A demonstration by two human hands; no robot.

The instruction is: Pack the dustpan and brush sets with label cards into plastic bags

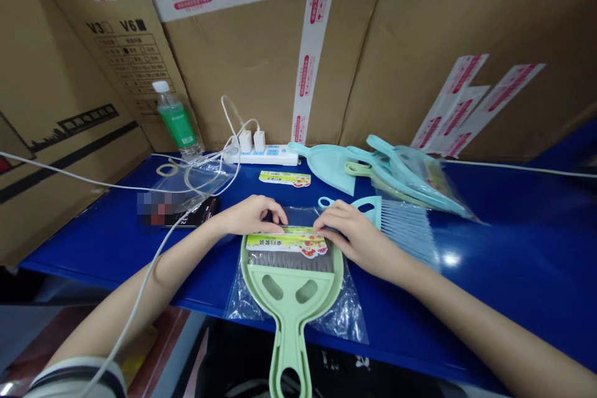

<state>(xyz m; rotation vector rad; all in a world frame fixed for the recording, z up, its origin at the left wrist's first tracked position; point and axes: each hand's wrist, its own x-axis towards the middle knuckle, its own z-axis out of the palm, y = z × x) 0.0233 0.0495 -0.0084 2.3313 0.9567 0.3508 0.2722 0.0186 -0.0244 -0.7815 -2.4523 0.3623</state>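
A light green dustpan and brush set (290, 286) lies on a clear plastic bag (345, 314) at the blue table's near edge, handle pointing toward me. A printed label card (286, 241) sits across its top. My left hand (249, 216) pinches the bag's top edge at the card's left end. My right hand (349, 231) presses fingers on the card's right end. A teal brush (401, 224) lies just right of my right hand.
Teal dustpans (326, 165) and bagged sets (420, 183) lie at the back right. Behind my hands lie a spare label card (284, 179), a white power strip (261, 154) with chargers and cables, a green-labelled bottle (176, 119), a phone (196, 211). Cardboard boxes (261, 56) wall the back.
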